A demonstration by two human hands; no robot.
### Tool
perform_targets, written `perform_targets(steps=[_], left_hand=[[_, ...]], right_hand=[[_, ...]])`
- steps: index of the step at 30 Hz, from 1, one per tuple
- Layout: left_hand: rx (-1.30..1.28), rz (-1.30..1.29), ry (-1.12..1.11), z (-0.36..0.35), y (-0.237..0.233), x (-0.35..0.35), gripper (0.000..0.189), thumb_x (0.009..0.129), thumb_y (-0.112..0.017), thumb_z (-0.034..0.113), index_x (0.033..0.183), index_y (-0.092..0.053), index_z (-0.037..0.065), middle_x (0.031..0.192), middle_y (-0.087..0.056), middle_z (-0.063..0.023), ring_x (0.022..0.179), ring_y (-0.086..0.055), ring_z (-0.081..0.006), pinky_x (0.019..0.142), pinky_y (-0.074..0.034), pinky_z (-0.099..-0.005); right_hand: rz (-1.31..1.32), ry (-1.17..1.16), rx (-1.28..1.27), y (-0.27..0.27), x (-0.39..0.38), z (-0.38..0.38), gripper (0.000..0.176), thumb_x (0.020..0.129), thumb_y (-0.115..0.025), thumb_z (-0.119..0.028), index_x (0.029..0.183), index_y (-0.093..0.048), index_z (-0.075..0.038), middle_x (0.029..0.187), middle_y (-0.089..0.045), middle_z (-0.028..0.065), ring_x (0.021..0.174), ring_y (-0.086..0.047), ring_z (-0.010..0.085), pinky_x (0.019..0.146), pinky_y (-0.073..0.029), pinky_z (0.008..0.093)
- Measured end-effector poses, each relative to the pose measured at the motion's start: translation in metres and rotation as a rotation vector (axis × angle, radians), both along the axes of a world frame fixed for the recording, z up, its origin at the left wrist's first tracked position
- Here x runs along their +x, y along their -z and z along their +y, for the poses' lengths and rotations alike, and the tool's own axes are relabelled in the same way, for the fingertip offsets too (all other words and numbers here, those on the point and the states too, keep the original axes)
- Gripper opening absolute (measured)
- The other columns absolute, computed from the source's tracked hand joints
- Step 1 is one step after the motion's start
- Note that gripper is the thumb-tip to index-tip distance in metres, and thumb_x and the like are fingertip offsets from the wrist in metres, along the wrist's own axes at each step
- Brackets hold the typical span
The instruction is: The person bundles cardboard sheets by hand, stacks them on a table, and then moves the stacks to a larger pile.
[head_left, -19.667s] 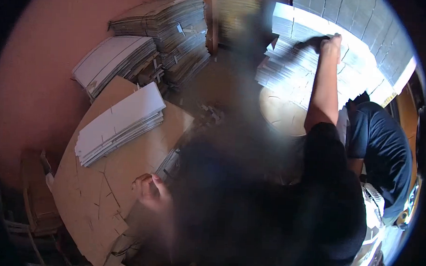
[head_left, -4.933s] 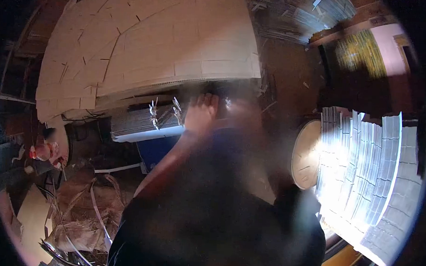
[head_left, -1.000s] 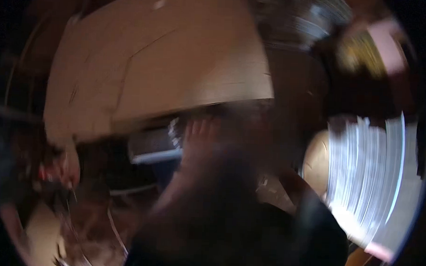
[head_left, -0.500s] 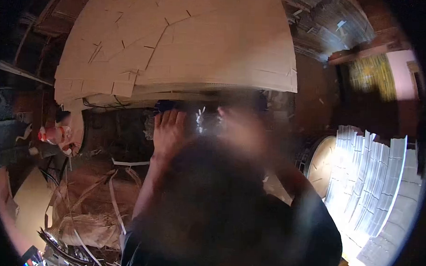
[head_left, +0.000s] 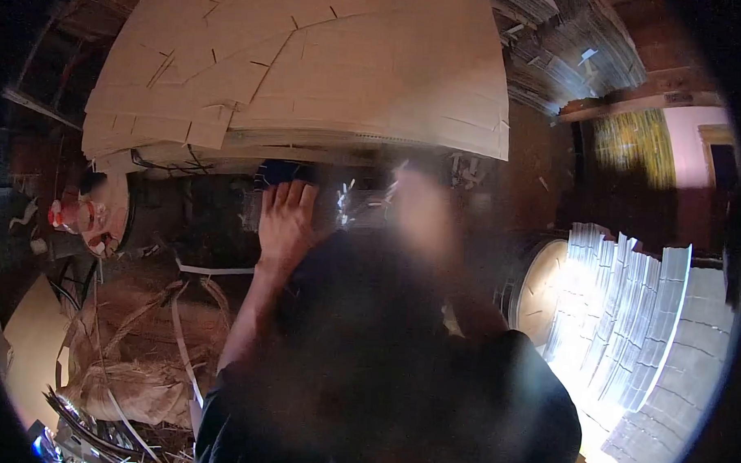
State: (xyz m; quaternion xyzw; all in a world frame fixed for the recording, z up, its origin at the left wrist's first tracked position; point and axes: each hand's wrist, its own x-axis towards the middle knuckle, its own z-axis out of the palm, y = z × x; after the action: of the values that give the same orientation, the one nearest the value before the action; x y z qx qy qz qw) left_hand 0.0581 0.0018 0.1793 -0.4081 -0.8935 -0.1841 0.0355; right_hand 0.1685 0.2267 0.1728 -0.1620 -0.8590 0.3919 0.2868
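Note:
My left hand (head_left: pixel 285 224) is at the near side of a dark blue thing (head_left: pixel 283 173). Its fingers lie fairly straight, tips touching that thing, and the thumb is out of sight. Smeared by motion, my right hand (head_left: pixel 426 215) is to the right, so I cannot make out its fingers or any hold. Small pale slivers (head_left: pixel 345 199) lie between the hands on a dark, shiny surface. A few thin pale pieces (head_left: pixel 380 202) show just left of the right hand. A large dark blur covers the lower middle.
A broad stack of cardboard sheets (head_left: pixel 311 74) overhangs beyond the hands, scattered with dark slivers. Brightly lit stacked strips (head_left: pixel 620 322) stand at right, beside a round pale-topped drum (head_left: pixel 541 290). On the left are a wrapped bundle (head_left: pixel 144 395) with straps and a red-and-clear item (head_left: pixel 76 215).
The whole view has shifted slightly left. More of the dark blue thing shows above my left hand, which stays against it. My right hand has moved slightly and remains blurred.

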Motion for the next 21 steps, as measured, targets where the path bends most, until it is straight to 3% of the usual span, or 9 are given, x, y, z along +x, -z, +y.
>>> perform_targets(steps=[2,4,7,10,11,14,16,18,21], left_hand=[[-0.016,0.014,0.004,0.002,0.003,0.004,0.077,0.058,-0.09,0.047,0.118,-0.06,0.008,0.109,-0.061,-0.009,0.105,-0.059,-0.0297,0.096,-0.043,-0.0478],[-0.034,0.037,0.02,0.003,0.0,0.003,0.077,0.058,-0.09,0.046,0.117,-0.06,0.008,0.109,-0.061,-0.0092,0.105,-0.059,-0.0296,0.095,-0.043,-0.0477],[-0.035,-0.003,0.011,0.001,-0.005,-0.002,0.077,0.057,-0.09,0.045,0.117,-0.06,0.008,0.109,-0.061,-0.0094,0.106,-0.059,-0.0294,0.094,-0.043,-0.0475],[-0.031,0.003,0.006,0.002,-0.006,-0.002,0.077,0.056,-0.09,0.045,0.117,-0.06,0.008,0.109,-0.062,-0.0093,0.105,-0.059,-0.0297,0.093,-0.043,-0.0475],[-0.051,-0.014,0.003,0.003,-0.006,-0.002,0.077,0.057,-0.09,0.045,0.117,-0.06,0.008,0.109,-0.062,-0.0092,0.105,-0.059,-0.0297,0.094,-0.043,-0.0477],[-0.07,-0.023,-0.003,0.006,-0.008,0.0,0.077,0.057,-0.09,0.046,0.117,-0.06,0.008,0.109,-0.062,-0.0089,0.105,-0.059,-0.0298,0.094,-0.043,-0.0479],[-0.08,-0.012,-0.001,0.006,-0.008,0.0,0.076,0.058,-0.09,0.046,0.117,-0.06,0.008,0.109,-0.062,-0.0087,0.105,-0.059,-0.0298,0.095,-0.043,-0.048],[-0.056,0.009,0.005,0.004,-0.004,-0.003,0.077,0.058,-0.089,0.048,0.117,-0.06,0.008,0.109,-0.061,-0.0084,0.106,-0.058,-0.0297,0.095,-0.043,-0.0484],[-0.049,0.016,-0.002,0.006,-0.005,0.003,0.078,0.058,-0.088,0.05,0.117,-0.06,0.008,0.108,-0.061,-0.0086,0.106,-0.058,-0.0296,0.096,-0.043,-0.0486]], right_hand=[[-0.245,0.143,-0.083,0.01,-0.009,0.02,0.018,0.098,-0.061,-0.023,0.097,-0.068,-0.007,0.075,-0.071,0.0122,0.055,-0.066,0.03,0.053,-0.05,0.0353],[-0.018,0.067,0.049,0.003,-0.011,0.008,0.019,0.098,-0.061,-0.024,0.101,-0.068,-0.007,0.076,-0.07,0.0131,0.064,-0.068,0.0308,0.06,-0.052,0.0385],[-0.333,-0.275,0.059,-0.047,0.001,0.0,0.034,0.095,-0.066,-0.035,0.11,-0.069,-0.005,0.097,-0.071,0.0173,0.088,-0.07,0.033,0.078,-0.054,0.0408],[-0.245,-0.425,0.229,-0.04,0.01,0.009,0.041,0.092,-0.069,-0.038,0.116,-0.068,-0.005,0.1,-0.072,0.0178,0.09,-0.07,0.0332,0.08,-0.055,0.0427],[-0.035,-0.347,0.45,-0.034,0.011,0.007,0.039,0.09,-0.073,-0.035,0.114,-0.07,-0.005,0.098,-0.072,0.016,0.089,-0.07,0.0319,0.079,-0.055,0.042],[-0.379,-0.303,0.138,-0.029,0.01,0.008,0.028,0.09,-0.072,-0.029,0.105,-0.073,-0.004,0.098,-0.073,0.0139,0.09,-0.07,0.03,0.078,-0.056,0.0407],[-0.235,-0.282,0.148,-0.021,0.002,0.008,0.019,0.092,-0.068,-0.02,0.099,-0.075,-0.004,0.095,-0.074,0.0115,0.086,-0.071,0.0283,0.073,-0.056,0.0396],[-0.473,-0.263,0.198,-0.026,-0.005,0.009,0.016,0.095,-0.064,-0.015,0.098,-0.074,-0.004,0.089,-0.074,0.0116,0.073,-0.071,0.0288,0.065,-0.056,0.0394],[-0.235,0.009,0.004,-0.02,-0.024,0.015,0.021,0.097,-0.061,-0.019,0.094,-0.073,-0.002,0.07,-0.07,0.0145,0.057,-0.069,0.0235,0.055,-0.053,0.0367]])
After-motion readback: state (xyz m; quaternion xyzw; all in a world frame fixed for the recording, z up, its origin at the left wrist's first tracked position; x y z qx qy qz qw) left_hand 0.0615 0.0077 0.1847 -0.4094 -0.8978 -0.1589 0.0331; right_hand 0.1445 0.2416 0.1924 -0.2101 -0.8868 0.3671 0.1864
